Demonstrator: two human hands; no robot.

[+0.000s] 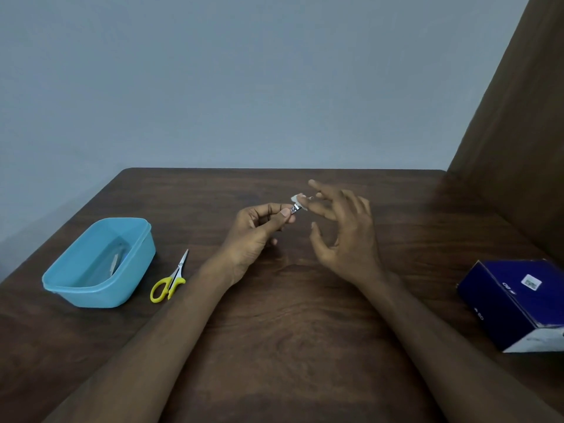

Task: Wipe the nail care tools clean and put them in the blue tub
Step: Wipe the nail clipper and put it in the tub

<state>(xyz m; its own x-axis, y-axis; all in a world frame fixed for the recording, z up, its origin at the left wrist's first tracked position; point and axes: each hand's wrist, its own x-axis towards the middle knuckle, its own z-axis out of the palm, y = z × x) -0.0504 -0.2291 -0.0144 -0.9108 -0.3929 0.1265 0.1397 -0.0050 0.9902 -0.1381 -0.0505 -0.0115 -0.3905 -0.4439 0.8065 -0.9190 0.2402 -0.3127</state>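
Dark wood-grain table (280, 315) against grey-blue wall; brown curtain at right. Blue tub (99, 264) at left, yellow-handled scissors (171, 282) just beside it; dark blue box (515, 303) at right edge. Left hand (256, 236): fingers pinch small metal nail clipper (294, 209). Right hand (341, 230): fingers spread, relaxed; white wipe (299, 199) between fingertips and clipper tip.

Blue tub (100, 264), yellow-handled scissors (169, 282)
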